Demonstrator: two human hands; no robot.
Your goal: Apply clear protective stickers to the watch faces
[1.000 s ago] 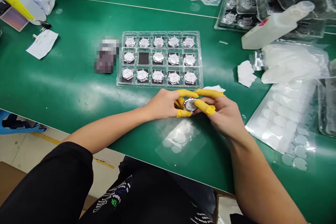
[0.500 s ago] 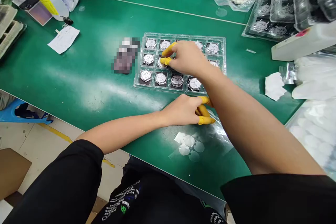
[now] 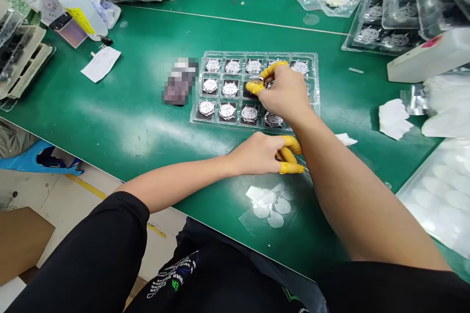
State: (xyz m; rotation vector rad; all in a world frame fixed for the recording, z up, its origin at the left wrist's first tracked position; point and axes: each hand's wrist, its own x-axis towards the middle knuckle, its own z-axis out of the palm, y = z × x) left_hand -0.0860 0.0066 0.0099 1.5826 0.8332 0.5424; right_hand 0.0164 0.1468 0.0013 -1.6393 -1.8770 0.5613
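Pinching a watch case (image 3: 258, 79) in the right hand's (image 3: 288, 90) fingertips.
Yellow finger cots (image 3: 254, 88) on it, likely sparing the metal fingerprints; tray (image 3: 193, 118) beneath that hand. Left hand (image 3: 262, 155) nearer the body, half-curled; can't tell from here whether it grips anything.

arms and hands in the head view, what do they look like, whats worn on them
The left hand and right hand both wear snug yellow finger covers, on some digits only. Both forearms are bare, below plain black sleeves ending near the elbows.
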